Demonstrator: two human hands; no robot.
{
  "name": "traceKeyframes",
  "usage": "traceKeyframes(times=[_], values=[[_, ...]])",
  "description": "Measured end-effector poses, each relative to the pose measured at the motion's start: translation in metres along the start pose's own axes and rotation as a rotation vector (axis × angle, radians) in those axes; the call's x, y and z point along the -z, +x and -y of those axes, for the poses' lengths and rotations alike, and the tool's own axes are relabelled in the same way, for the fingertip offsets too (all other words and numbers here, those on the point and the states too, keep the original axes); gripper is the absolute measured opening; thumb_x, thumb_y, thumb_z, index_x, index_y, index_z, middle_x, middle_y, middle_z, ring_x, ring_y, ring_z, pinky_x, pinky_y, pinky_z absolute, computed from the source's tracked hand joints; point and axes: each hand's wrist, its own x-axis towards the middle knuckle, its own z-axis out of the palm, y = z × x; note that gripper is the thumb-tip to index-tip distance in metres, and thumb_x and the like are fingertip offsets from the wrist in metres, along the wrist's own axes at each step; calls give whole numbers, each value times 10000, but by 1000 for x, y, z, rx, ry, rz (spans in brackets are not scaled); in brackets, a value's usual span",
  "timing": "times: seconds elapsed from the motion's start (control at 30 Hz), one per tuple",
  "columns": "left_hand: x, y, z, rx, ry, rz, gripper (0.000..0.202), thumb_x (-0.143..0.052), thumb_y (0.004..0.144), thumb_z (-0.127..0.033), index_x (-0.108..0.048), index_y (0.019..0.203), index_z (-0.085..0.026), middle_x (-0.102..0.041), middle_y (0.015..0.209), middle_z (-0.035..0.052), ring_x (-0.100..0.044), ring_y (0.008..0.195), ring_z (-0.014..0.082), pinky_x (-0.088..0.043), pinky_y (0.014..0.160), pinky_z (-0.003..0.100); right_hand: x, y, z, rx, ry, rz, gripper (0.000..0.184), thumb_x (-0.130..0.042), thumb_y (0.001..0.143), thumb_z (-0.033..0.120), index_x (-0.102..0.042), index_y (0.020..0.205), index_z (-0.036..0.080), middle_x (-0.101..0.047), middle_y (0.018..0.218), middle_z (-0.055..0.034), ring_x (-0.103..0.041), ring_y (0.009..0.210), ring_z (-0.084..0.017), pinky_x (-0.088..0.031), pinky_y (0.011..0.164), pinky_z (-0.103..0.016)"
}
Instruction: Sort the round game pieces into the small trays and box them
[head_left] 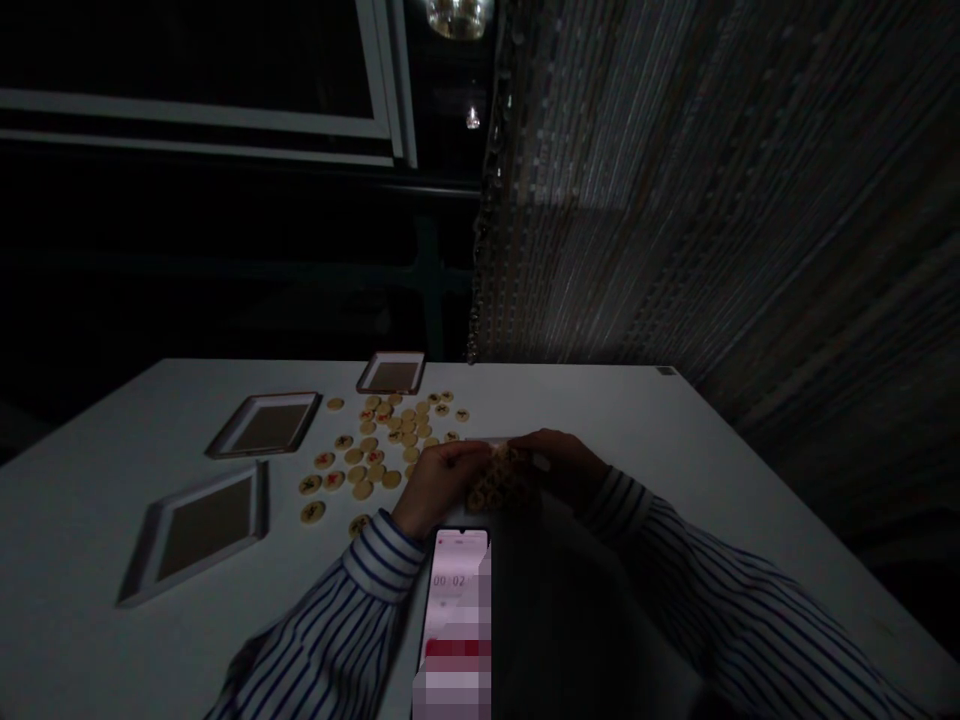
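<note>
My left hand (pixel 441 482) is closed, its thumb and fingers pressed together at the upper left of a small batch of round wooden xiangqi pieces (pixel 496 494). These pieces lie close together in what looks like a shallow tray, dim in the shadow. My right hand (pixel 564 462) reaches the same batch from the upper right, its fingers also drawn together. What either hand pinches is too dark and small to tell. More loose xiangqi pieces (pixel 376 473), some with red or black characters, are spread to the left of my left hand.
A lit phone (pixel 456 600) showing a timer lies between my forearms. Three shallow framed trays or lids rest on the white table (pixel 720 480): one near left (pixel 259 515), one farther back (pixel 307 412), one at the far edge (pixel 391 354). A bead-string curtain (pixel 600 250) hangs behind.
</note>
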Motion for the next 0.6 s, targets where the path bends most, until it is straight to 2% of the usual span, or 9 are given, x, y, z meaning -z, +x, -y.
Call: traceKeyframes(times=[0.13, 0.27, 0.6], values=[[8, 0, -2, -22, 113, -55, 260, -600, 668, -291, -653, 863, -128, -682, 854, 73, -613, 801, 179, -477, 755, 314, -2, 2, -17, -78, -94, 69, 321, -484, 772, 310, -575, 1048, 174, -644, 938, -69, -578, 846, -177, -415, 747, -281], [16, 0, -1, -71, 187, -54, 234, -582, 676, -284, -648, 846, -138, -682, 837, 55, -611, 801, 168, -471, 762, 299, 0, 7, -26, -143, -157, 177, 332, -485, 771, 325, -566, 1062, 189, -641, 951, -62, -582, 841, -175, -408, 728, -270], [26, -2, 6, -93, 350, -38, 290, -542, 696, -348, -645, 870, -140, -674, 800, 51, -602, 767, 173, -462, 688, 280, -3, 13, -36, -148, -206, 340, 317, -497, 759, 319, -592, 1043, 213, -609, 984, -73, -557, 852, -178, -395, 704, -262]])
